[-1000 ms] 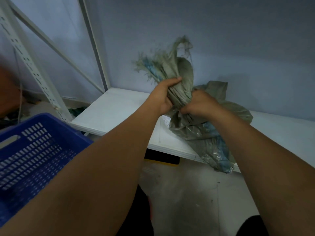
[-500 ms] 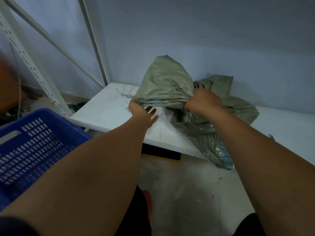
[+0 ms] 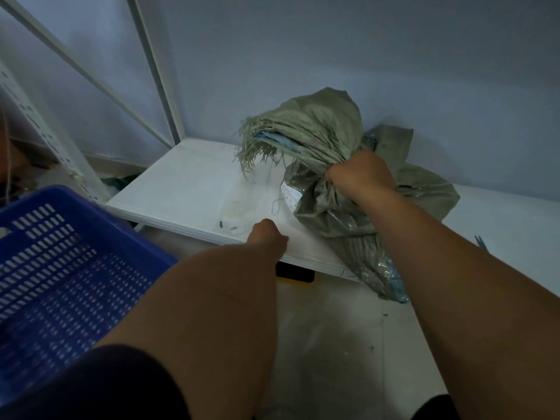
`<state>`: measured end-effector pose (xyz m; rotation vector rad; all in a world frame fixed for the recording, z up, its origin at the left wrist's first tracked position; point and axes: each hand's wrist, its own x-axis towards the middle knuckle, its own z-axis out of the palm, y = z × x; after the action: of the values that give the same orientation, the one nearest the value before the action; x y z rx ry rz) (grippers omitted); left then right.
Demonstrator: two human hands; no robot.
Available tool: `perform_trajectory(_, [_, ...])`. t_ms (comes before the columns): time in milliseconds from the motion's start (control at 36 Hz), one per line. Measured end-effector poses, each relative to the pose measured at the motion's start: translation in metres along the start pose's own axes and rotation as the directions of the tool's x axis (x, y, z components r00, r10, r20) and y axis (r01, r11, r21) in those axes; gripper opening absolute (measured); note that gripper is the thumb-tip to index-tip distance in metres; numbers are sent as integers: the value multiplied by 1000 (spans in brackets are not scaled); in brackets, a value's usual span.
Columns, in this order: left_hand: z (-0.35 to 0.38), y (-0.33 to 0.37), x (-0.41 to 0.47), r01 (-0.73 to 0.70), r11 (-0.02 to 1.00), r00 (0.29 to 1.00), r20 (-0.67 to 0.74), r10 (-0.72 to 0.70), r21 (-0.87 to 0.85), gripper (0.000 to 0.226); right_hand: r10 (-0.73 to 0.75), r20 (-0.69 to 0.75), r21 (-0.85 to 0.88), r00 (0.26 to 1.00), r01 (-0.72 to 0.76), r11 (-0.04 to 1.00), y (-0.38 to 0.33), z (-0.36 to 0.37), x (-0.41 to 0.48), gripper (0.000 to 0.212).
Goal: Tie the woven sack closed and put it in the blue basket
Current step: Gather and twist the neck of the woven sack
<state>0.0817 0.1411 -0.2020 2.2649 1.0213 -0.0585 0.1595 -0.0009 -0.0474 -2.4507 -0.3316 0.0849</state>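
Woven sack (image 3: 318, 125), its neck bunched inside my clenched right hand (image 3: 360, 174) to gather it for tying, flops leftward; whether my left hand (image 3: 266, 234) is spread or curled, I cannot tell.

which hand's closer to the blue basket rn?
Left. The left hand is over the front edge of the shelf, right of the blue basket; the right hand is farther right, gripping the neck of the woven sack.

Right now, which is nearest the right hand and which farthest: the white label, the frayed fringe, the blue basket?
1. White label, on the sack just left of the right hand.
2. Frayed fringe, at the sack's mouth, farther left.
3. Blue basket, far left.
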Motion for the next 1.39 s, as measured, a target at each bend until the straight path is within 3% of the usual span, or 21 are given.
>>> perform_trajectory(56, [8, 2, 2, -9, 1000, 1000, -23, 9, 29, 36, -5, 4, -4, 1000, 5, 1000, 1, 1, 1, 12])
perform_trajectory(194, [7, 8, 9, -6, 1000, 999, -38, 6, 4, 8, -9, 23, -5, 1000, 10, 1000, 1, 2, 3, 10])
perform_trajectory(250, [7, 8, 8, -5, 1000, 999, -31, 5, 0, 12, -5, 29, -3, 1000, 5, 1000, 1, 1, 3, 11])
perform_trajectory(333, [4, 13, 9, 48, 987, 998, -36, -54, -154, 19, -3, 21, 7, 1000, 2, 1000, 1, -1, 2, 14])
perform_trajectory(444, [-11, 31, 8, 123, 873, 987, -31, -156, -471, 20, 12, 3, 70, 1000, -12, 997, 1, -5, 0, 19])
perform_trajectory(583, [-46, 61, 2, -11, 814, 994, -92, -53, -581, 4, 79, -34, 242, 996, -68, 968, 0, -15, -3, 12])
perform_trajectory(694, [-80, 81, -11, -83, 711, 993, -116, 1, -698, 7, 116, -71, 353, 991, -84, 932, 1, -29, -8, 19])
perform_trajectory(806, [-107, 101, -23, -247, 657, 966, -233, 112, -712, 11, 153, -91, 423, 984, -101, 900, 2, -39, -16, 26])
perform_trajectory(972, [-127, 125, -43, -290, 511, 937, -130, 325, -809, 12, 130, -117, 431, 985, -68, 900, 1, -44, -26, 16])
perform_trajectory(1194, [-119, 110, -42, -531, 688, 839, -196, 507, -494, 13, 135, -122, 459, 983, -65, 886, 0, -46, -30, 17])
perform_trajectory(1306, [-125, 105, -45, -592, 682, 802, -232, 550, -430, 32, 158, -129, 459, 979, -82, 885, 1, -47, -30, 33])
perform_trajectory(1389, [-126, 103, -43, -584, 692, 808, -226, 544, -423, 41, 163, -124, 466, 979, -87, 881, 2, -45, -28, 29])
